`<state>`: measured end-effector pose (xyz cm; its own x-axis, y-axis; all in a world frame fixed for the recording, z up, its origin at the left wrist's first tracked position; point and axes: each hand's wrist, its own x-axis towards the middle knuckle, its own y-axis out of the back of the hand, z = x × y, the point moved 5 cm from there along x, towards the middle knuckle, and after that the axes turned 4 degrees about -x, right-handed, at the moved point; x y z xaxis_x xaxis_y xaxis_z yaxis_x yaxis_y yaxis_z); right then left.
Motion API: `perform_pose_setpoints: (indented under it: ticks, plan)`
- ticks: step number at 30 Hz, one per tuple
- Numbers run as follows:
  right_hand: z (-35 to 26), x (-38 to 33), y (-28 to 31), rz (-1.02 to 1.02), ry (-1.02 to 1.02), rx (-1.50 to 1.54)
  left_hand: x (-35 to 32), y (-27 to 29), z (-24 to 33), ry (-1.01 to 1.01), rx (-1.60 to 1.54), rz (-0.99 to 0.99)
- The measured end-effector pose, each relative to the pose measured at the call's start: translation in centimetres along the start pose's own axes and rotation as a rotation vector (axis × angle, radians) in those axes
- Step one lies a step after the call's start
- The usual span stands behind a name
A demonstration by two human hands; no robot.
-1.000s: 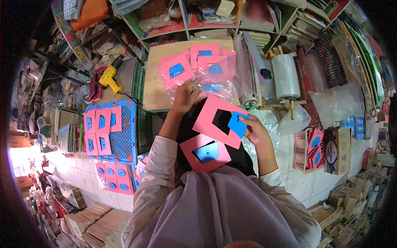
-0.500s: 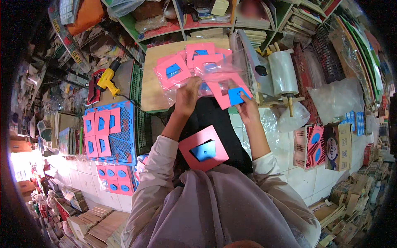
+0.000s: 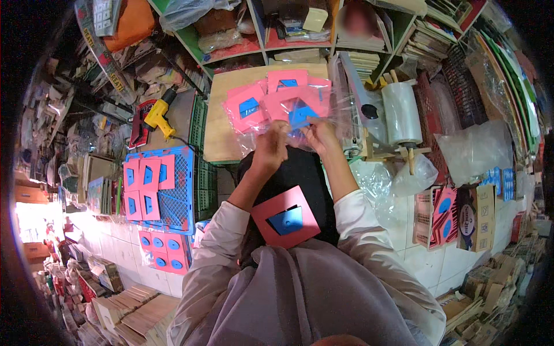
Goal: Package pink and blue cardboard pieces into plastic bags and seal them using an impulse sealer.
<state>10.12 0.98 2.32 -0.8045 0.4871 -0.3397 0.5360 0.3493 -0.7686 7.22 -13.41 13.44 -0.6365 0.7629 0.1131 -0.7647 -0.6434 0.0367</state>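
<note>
Over the near edge of the wooden table (image 3: 216, 130), both hands are close together at a clear plastic bag (image 3: 337, 106). A pink square board (image 3: 277, 104) with a blue quadrilateral piece (image 3: 300, 117) lies in or under its film; glare blurs which. My left hand (image 3: 272, 149) is closed, pinching the bag's near edge. My right hand (image 3: 323, 137) has its fingertips closed at the board's near edge, beside the blue piece. Bagged pink boards (image 3: 248, 108) lie just beyond. Another pink board (image 3: 262, 213), with a blue piece (image 3: 287, 220) sitting askew over its dark cutout, rests on my lap.
At left, a blue crate (image 3: 179, 196) bears several pink boards, near a yellow heat-gun-like tool (image 3: 160, 115). More boards with blue ovals (image 3: 167, 249) lie below. A plastic film roll (image 3: 400, 112) and a long sealer-like device (image 3: 352, 86) stand right. A white basket (image 3: 424, 216) holds boards.
My right hand has moved left and inward, bringing the pink board with its blue piece over the table under the plastic film. My left hand stays at the bag, now nearer the right.
</note>
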Motion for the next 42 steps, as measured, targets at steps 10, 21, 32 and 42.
perform_pose_setpoints:
  ticks: [10,21,32,42]
  plan:
    - [-1.1,0.0,-2.2,0.001,0.080,-0.075,8.7,7.5,-7.2,0.151,0.002,0.336]
    - [1.7,1.5,-1.9,0.032,0.039,-0.243,6.8,4.7,-8.7,0.328,-0.518,0.142]
    - [-1.3,-2.1,-3.1,-0.028,0.217,-0.765,9.1,6.8,-12.3,0.565,-0.344,0.256]
    - [-10.6,-9.4,19.0,0.798,0.211,-0.741,12.3,9.1,-10.6,0.575,-0.448,0.094]
